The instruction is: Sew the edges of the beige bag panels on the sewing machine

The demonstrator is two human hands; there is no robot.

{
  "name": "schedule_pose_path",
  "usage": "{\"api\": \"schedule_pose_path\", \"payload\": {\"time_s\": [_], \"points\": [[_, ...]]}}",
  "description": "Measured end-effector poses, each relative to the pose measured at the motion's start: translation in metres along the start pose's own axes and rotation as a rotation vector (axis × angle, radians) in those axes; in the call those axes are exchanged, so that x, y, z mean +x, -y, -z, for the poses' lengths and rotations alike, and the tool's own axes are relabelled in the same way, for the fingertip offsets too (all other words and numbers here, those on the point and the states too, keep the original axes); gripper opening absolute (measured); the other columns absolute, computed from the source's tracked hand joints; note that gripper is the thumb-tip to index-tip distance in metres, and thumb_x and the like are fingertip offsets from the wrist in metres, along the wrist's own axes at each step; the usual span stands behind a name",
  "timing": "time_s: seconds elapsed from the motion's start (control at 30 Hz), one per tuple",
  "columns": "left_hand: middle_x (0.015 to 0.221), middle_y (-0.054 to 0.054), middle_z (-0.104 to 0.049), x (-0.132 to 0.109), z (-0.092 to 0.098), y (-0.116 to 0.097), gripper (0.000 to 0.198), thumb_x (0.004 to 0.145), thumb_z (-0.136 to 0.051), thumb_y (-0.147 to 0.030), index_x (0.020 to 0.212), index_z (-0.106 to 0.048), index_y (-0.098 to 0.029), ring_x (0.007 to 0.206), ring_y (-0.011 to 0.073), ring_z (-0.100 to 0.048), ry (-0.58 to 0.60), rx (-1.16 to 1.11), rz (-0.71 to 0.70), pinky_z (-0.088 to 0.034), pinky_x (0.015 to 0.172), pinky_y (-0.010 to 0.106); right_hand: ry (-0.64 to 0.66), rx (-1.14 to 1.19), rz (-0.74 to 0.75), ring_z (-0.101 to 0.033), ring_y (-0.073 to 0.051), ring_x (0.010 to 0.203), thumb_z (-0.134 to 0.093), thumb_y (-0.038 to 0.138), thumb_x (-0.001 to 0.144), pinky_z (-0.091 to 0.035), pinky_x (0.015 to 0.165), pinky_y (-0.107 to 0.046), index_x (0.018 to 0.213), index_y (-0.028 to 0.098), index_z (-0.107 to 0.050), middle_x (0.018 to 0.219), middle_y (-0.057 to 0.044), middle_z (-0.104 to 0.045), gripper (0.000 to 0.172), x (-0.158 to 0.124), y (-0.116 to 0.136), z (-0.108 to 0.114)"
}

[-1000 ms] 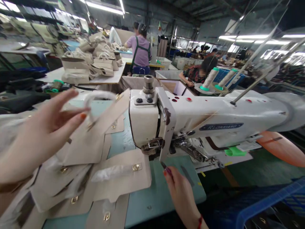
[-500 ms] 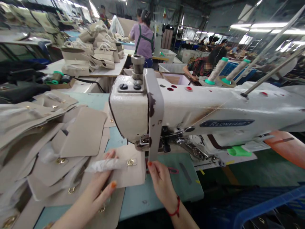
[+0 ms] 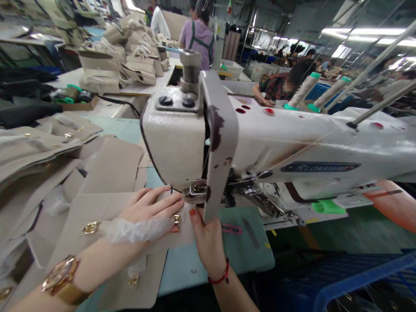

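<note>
A beige bag panel (image 3: 186,236) lies under the head of a white sewing machine (image 3: 175,143). Gold fittings (image 3: 90,228) hold its strap handle, wrapped in clear plastic (image 3: 133,229), which loops over the back of my left hand (image 3: 154,206). That hand rests on the panel, fingers stretched toward the needle area. At the panel's right edge, my right hand (image 3: 208,238) pinches the border between thumb and fingers, beside the machine's grey guard arm (image 3: 221,147). The guard hides part of its fingers. The needle itself is hidden.
More beige panels (image 3: 113,162) are piled at the left. On the table's right lies a pink-handled tool (image 3: 231,228). A blue crate (image 3: 364,277) stands at lower right, thread cones (image 3: 303,91) behind the machine. Co-workers (image 3: 198,39) are in the background.
My left hand has slid forward along the panel toward the machine head and now lies flat through the handle loop. More of the panel shows at the left. My right hand has shifted slightly left.
</note>
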State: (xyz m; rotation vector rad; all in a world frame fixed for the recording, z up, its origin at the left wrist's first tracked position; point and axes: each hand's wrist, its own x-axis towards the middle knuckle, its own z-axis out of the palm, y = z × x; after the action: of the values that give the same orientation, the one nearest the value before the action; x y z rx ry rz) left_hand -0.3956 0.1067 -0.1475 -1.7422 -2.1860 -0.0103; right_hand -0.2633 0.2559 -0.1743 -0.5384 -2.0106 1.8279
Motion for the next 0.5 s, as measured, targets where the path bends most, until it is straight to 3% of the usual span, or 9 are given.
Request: {"api": "schedule_pose_path", "payload": {"time_s": [0.17,0.5], "points": [[0.105,0.006,-0.072,0.0015,0.0021,-0.0089,0.034,0.085,-0.062,-0.034,0.119,-0.062,-0.028,0.116,0.0365,-0.053,0.032,-0.032,0.085,-0.039,0.087,0.048,0.005,-0.038,0.012,-0.056,-0.016,0.068,-0.048,0.040,0.094,-0.042,0.059,-0.021,0.071,0.014,-0.067,0.064,-0.003,-0.060,0.039,0.0026,-0.0023,0.0038],[0.096,0.006,-0.071,0.0089,0.0056,-0.0014,0.035,0.087,-0.057,-0.044,0.115,-0.064,-0.025,0.111,0.0363,-0.051,0.145,-0.045,0.097,-0.040,0.083,0.046,-0.007,-0.006,-0.036,-0.057,-0.017,0.076,-0.051,0.041,0.091,-0.043,0.062,-0.022,0.071,0.014,-0.066,0.070,-0.004,-0.062,0.037,0.0069,0.0002,0.0028]]}}
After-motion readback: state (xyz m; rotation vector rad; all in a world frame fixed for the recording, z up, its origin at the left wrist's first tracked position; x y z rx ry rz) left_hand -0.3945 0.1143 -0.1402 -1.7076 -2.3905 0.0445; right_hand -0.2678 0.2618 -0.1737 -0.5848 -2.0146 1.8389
